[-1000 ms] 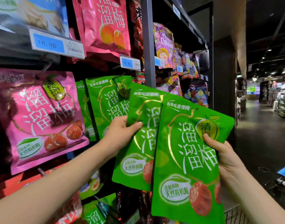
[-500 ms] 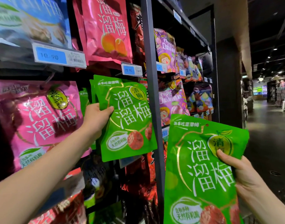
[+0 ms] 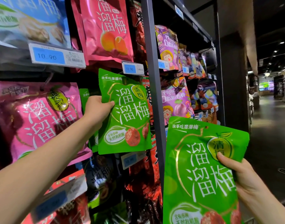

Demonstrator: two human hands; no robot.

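At the rack (image 3: pixel 150 46), the left hand (image 3: pixel 96 109) grips the upper green pouch (image 3: pixel 127 113), seemingly half-hung; the right hand (image 3: pixel 240 180) grips the lower green pouch (image 3: pixel 200 175), not yet placed.

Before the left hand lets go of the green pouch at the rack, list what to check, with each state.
1. Left hand grips upper pouch by its left edge: ok.
2. Upper pouch's hole on a peg: cannot tell, peg hidden.
3. Upper pouch in front of the matching green stack: ok.
4. Right hand pinches lower pouch, thumb on its front: ok.
5. Lower pouch apart from upper pouch: ok.
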